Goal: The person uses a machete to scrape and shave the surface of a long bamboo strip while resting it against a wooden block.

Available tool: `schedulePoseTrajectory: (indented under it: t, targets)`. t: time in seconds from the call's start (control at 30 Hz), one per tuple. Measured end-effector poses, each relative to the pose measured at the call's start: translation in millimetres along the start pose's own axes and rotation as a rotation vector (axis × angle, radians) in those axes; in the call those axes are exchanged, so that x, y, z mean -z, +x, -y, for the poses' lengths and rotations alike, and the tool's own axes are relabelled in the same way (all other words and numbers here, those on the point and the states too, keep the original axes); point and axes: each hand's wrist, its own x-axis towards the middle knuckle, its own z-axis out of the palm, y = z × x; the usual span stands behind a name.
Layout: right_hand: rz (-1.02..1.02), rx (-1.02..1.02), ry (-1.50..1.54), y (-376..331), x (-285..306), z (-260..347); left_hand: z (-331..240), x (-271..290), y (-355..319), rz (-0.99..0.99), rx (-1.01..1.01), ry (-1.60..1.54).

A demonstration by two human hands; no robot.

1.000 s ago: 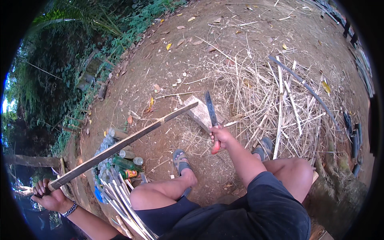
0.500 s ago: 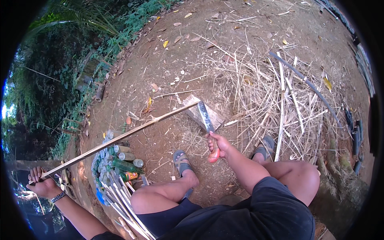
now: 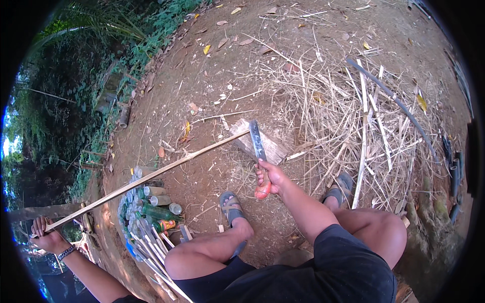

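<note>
Holding strip (image 3: 166, 168) near bottles (image 3: 154, 211), contents unclear.

The long wooden strip (image 3: 146, 178) is pale straw-yellow. The knife (image 3: 258, 146) pairs a dark grey blade, mottled with lighter patches, with an orange-red handle end. The wooden block (image 3: 273, 147) is a weathered buff-grey, the shavings (image 3: 331, 129) cream to tan, the soil (image 3: 202, 174) reddish brown, the pipe (image 3: 396, 102) slate grey. One bottle (image 3: 157, 212) is deep green (the wrapper (image 3: 166, 225) mixes orange and yellow). The wristband (image 3: 66, 252) is dark with light flecks; the shirt (image 3: 303, 275) is black.
</note>
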Motion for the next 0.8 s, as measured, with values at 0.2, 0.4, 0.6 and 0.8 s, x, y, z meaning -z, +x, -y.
schedulePoseTrajectory:
  t: [0.2,0.4,0.6,0.8]
  targets:
    - [0.047,-0.031,0.080,14,16,12,8,3,19,0.178,0.084,-0.098]
    - [0.081,-0.024,0.070,13,12,14,17,9,27,0.067,0.068,0.003]
    - [0.200,-0.063,-0.013,19,-20,8,17,30,49,0.095,0.072,-0.028]
    - [0.266,-0.058,-0.078,25,-36,8,12,14,52,0.089,0.104,-0.015]
